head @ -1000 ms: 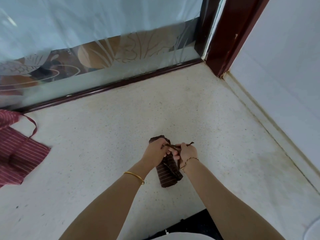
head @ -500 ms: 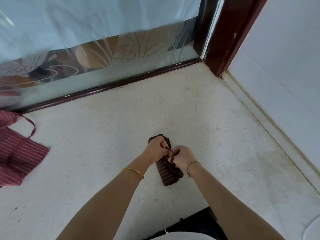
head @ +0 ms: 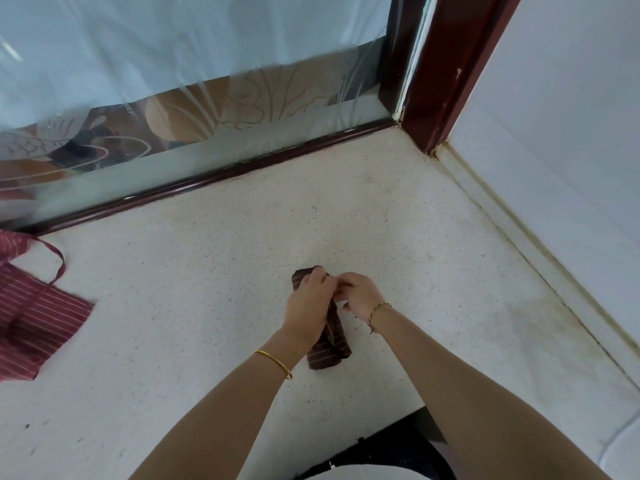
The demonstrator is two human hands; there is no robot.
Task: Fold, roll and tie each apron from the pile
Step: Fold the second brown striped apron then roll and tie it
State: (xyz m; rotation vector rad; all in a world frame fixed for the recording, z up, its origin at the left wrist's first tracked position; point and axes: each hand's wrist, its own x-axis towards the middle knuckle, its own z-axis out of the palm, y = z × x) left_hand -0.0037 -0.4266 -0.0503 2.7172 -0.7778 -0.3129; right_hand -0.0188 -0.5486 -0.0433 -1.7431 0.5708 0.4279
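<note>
A dark brown striped apron [head: 329, 351], rolled into a short bundle, lies on the speckled white counter [head: 194, 306] in front of me. My left hand [head: 308, 306] curls over the roll's upper half. My right hand [head: 360, 297] meets it from the right, fingers bent together at the top of the roll. The strap between the fingers is hidden. At the far left lies a pile of red striped aprons [head: 31, 317] with a loose strap loop.
A frosted glass panel with a dark wooden rail [head: 214, 181] closes the back of the counter. A dark red post [head: 446, 74] stands in the corner, and a white wall [head: 554, 168] runs along the right side.
The strap ends seen sticking out to the right a second ago are gone from sight. Both hands have closed in tight together over the top of the roll.
</note>
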